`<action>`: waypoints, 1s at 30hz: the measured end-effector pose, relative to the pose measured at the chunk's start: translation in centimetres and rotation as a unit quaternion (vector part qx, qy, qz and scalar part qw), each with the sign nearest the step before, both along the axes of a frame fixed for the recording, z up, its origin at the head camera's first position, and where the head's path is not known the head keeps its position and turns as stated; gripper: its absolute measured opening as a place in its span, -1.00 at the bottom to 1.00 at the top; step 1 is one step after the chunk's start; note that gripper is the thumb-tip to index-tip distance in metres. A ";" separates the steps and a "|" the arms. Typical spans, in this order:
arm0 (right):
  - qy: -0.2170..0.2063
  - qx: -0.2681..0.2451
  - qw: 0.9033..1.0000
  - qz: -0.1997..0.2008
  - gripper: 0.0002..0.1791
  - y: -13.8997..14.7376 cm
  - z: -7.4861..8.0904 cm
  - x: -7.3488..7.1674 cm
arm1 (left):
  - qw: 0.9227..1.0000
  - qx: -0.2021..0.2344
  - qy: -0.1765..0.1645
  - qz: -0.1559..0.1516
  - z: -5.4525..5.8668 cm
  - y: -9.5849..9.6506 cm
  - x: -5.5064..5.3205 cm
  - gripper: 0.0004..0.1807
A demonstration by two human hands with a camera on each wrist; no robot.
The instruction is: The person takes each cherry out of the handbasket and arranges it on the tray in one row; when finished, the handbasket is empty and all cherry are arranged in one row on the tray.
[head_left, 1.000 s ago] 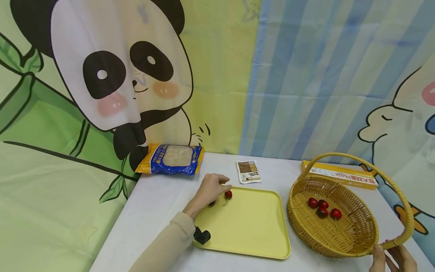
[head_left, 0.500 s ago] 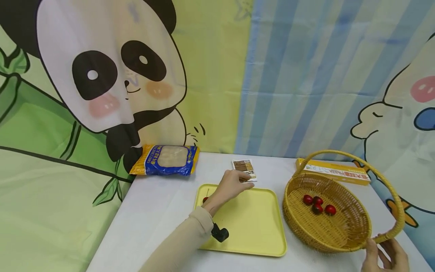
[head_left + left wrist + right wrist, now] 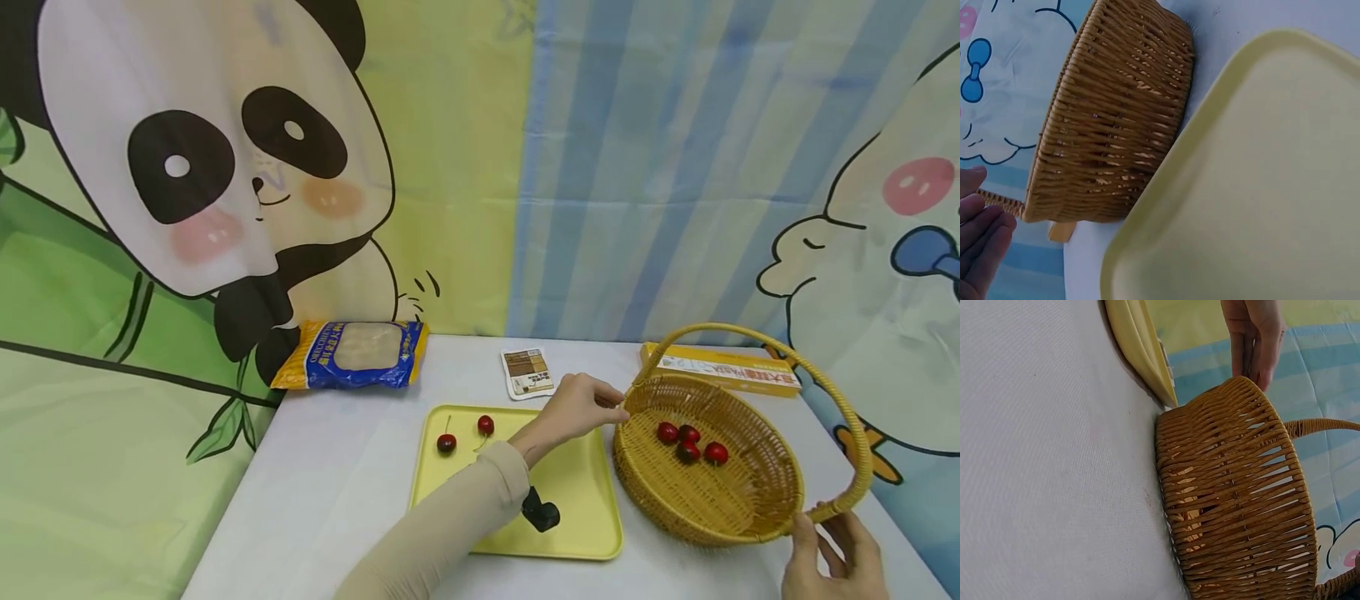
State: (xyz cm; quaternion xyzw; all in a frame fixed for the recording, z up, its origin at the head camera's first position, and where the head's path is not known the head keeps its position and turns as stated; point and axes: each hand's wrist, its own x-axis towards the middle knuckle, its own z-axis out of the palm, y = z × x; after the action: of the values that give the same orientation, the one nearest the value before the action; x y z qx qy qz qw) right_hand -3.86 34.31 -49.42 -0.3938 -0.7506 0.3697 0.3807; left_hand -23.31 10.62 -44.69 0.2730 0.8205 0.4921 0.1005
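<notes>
A woven basket with a tall arched handle stands at the right, several red cherries inside it. My right hand holds its near right rim at the foot of the handle. At the far left rim is my left hand, fingers loosely bent and nothing seen between them; whether the fingertips touch the wicker cannot be told. Beneath my left forearm lies a yellow tray. Two cherries with stems rest on it, a dark one and a red one.
A blue and yellow pasta bag lies at the back left of the white table. Behind the tray is a small white and brown packet. A long yellow pasta box lies behind the basket. A printed curtain closes off the back.
My left hand has moved right, from above the tray's cherries, past the packet, to the basket's left rim. The two tray cherries stay put. My right hand keeps hold of the basket.
</notes>
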 end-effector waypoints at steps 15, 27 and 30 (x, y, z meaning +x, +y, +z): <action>0.003 0.007 1.000 0.005 -0.43 0.0 0.0 -0.2 | 0.999 0.001 -0.023 -0.025 0.2 3.5 0.4 -0.70; 0.006 0.011 1.000 0.000 -0.43 0.0 -0.3 -0.1 | 0.998 -0.052 -0.015 -0.025 -0.3 6.0 0.4 -0.66; 0.005 0.009 1.000 -0.002 -0.43 0.1 -0.4 -0.1 | 0.997 -0.070 -0.008 -0.029 -0.7 6.8 0.1 -0.67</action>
State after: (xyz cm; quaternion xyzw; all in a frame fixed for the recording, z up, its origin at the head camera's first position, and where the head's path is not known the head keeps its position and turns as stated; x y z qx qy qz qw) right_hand -3.95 34.37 -49.82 -0.3898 -0.7511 0.3640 0.3890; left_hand -23.19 17.44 -45.34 0.2846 0.8439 0.4327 0.1400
